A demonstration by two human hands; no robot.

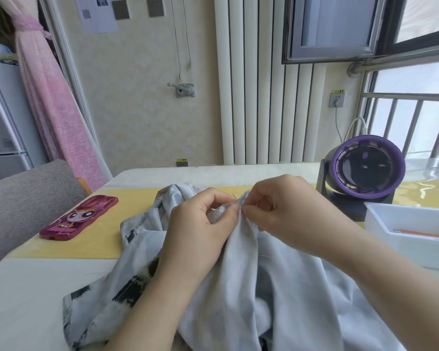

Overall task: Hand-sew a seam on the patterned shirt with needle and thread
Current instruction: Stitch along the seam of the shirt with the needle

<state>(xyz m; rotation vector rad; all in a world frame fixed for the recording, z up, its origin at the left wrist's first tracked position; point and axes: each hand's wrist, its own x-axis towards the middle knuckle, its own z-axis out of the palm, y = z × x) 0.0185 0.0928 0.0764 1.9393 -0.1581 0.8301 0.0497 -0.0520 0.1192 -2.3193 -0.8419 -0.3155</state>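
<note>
The patterned shirt (241, 282), pale grey with black blotches, lies bunched on the table in front of me, mostly inside out. My left hand (200, 224) pinches a raised fold of its edge near the middle of the view. My right hand (281, 209) meets it from the right, thumb and forefinger pinched at the same fold. A thin dark tip, the needle (234, 196), pokes up between the two hands. The thread is too fine to make out.
A magenta cartoon phone case (79, 219) lies on the yellow table runner (102, 239) at the left. A purple-rimmed desk fan (365, 171) stands at the back right, with a white tray (401, 236) in front of it. A grey chair (26, 198) stands to the left.
</note>
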